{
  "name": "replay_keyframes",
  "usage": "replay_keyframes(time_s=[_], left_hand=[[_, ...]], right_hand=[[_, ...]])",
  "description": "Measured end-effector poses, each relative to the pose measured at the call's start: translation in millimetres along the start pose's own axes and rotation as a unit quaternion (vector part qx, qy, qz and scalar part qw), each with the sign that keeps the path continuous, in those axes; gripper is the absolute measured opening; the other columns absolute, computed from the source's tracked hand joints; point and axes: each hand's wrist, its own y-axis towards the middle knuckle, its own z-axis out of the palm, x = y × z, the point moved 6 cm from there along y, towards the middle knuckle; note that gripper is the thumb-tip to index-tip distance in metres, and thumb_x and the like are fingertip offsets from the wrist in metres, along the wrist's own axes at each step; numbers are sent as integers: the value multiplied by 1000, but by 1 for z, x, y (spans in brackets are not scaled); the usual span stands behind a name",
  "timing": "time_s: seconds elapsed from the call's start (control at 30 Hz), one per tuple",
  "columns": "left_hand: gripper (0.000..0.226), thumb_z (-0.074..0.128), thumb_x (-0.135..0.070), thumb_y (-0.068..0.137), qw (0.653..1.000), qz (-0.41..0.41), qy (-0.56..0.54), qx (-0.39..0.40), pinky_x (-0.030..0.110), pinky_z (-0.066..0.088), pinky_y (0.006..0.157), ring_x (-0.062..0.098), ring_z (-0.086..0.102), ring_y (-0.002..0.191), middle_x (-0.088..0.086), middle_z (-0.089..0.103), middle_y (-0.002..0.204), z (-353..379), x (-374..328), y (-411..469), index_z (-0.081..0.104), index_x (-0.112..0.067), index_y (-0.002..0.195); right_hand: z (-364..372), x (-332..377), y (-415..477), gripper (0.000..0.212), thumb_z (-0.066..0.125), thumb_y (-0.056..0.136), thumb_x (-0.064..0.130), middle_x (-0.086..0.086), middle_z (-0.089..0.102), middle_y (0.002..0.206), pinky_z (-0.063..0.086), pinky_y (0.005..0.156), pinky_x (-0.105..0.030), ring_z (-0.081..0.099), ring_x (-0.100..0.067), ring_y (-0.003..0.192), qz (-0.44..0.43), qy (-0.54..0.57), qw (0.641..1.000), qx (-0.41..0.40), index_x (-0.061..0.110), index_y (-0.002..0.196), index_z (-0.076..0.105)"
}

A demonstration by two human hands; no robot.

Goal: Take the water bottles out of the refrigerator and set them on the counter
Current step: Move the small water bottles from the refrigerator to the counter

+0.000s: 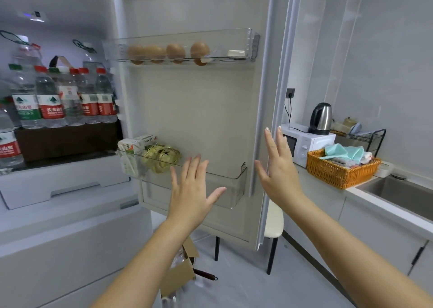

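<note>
Red caps: the water bottles (63, 97) stand upright in a packed row on a shelf inside the refrigerator (70, 190), at the left; one more bottle (8, 141) stands lower, at the far left edge.
Refrigerator door (199, 111): swung wide open, its inner side facing the camera.
Upper door shelf (180, 47): four brown eggs (175, 51) in a row.
Lower door shelf (210, 179): cartons (131, 148) and a yellow packet (161, 159) at its left end.
Left hand (189, 190): fingers spread, holding nothing, raised in front of the lower door shelf.
Right hand (278, 167): flat, fingers spread, empty, at the door's outer edge; contact unclear.
Counter (351, 195): on the right, with a woven basket (339, 174), a microwave (307, 143), a kettle (319, 118) and a sink (398, 193).
</note>
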Motion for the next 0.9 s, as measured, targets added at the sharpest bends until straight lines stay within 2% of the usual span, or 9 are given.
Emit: replay_keyframes(time_s=[0.1, 0.2, 0.33, 0.47, 0.7, 0.9], left_hand=[[84, 21, -72, 84, 999, -16, -23, -28, 53, 0, 118, 21, 8, 149, 4, 22, 159, -18, 32, -14, 28, -17, 148], [82, 23, -71, 85, 998, -40, -36, -33, 51, -1, 119, 17, 1, 149, -1, 16, 160, -32, 76, -37, 23, -20, 150], [81, 24, -70, 85, 994, -74, -72, -42, 49, 0, 120, 15, 1, 149, -1, 19, 159, -52, 134, -67, 26, -20, 149], [80, 23, -69, 85, 992, -94, -67, -45, 49, 2, 118, 17, 2, 149, 0, 21, 159, -70, 183, -90, 28, -20, 149], [77, 26, -67, 88, 989, -134, -38, -43, 52, 5, 118, 19, 4, 149, 1, 20, 159, -88, 255, -112, 25, -23, 151], [74, 34, -59, 87, 981, -185, -6, -51, 54, 8, 118, 22, 8, 149, 5, 25, 157, -92, 315, -116, 28, -21, 150]], right_hand=[[10, 28, -24, 77, 55, 97, 27, 3, -6, 164, 12, 119, -37, -3, -21, 151, -13, -15, 1000, 2, 34, 155, 4], [29, 62, -38, 74, 55, 96, 29, 2, -1, 164, 9, 119, -46, 0, -25, 151, -26, -49, 998, 9, 34, 155, 10], [61, 113, -42, 67, 48, 96, 35, -1, 8, 164, 8, 118, -54, 2, -28, 151, -55, -68, 996, 13, 34, 154, 15], [104, 164, -46, 63, 40, 95, 37, -6, 15, 163, 14, 117, -57, 8, -32, 150, -88, -54, 994, 22, 31, 153, 19], [181, 238, -46, 62, 39, 97, 37, -4, 9, 164, 12, 121, -49, 0, -25, 152, -155, 4, 985, 74, 31, 154, 15], [242, 271, -34, 65, 51, 98, 27, -4, 8, 164, 15, 121, -44, -5, -21, 152, -189, 65, 973, 115, 27, 155, 21]])
